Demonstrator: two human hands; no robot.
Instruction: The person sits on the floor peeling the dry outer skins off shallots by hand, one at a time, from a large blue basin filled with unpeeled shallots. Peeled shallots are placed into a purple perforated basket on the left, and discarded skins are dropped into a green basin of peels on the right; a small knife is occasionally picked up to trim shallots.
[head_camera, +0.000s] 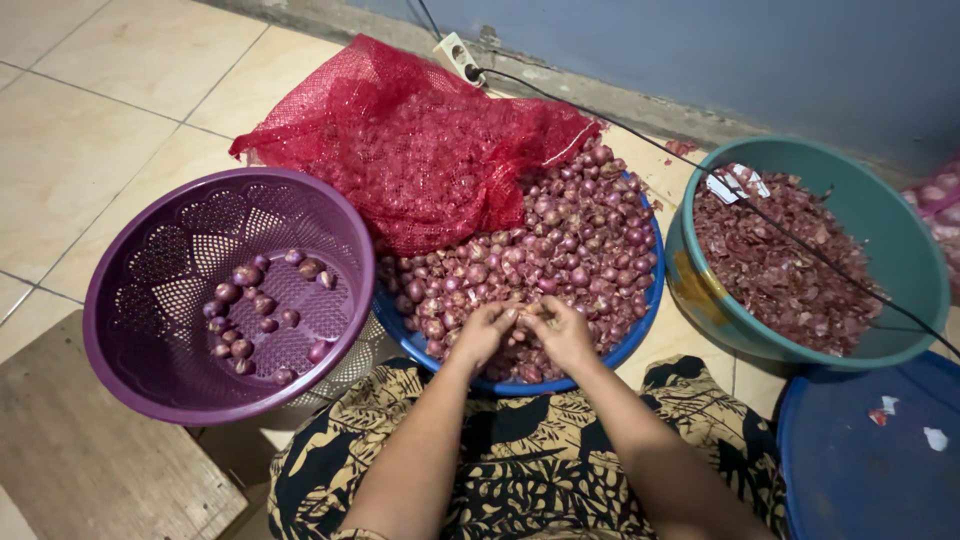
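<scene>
Both hands meet over the near edge of the round blue plastic basin (640, 335), left hand (487, 333) and right hand (562, 332) pinching one small purple shallot (527, 313) in a shared grip. Heaped unpeeled shallots (570, 250) fill the basin beneath a red mesh sack (410, 140). A purple perforated plastic basket (150, 330) sits left on the floor, a teal bowl of peelings (900, 240) right.

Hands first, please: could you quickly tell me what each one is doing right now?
Left hand: fingers curled shut on a shallot over the blue basin.
Right hand: closed on the same shallot.
</scene>
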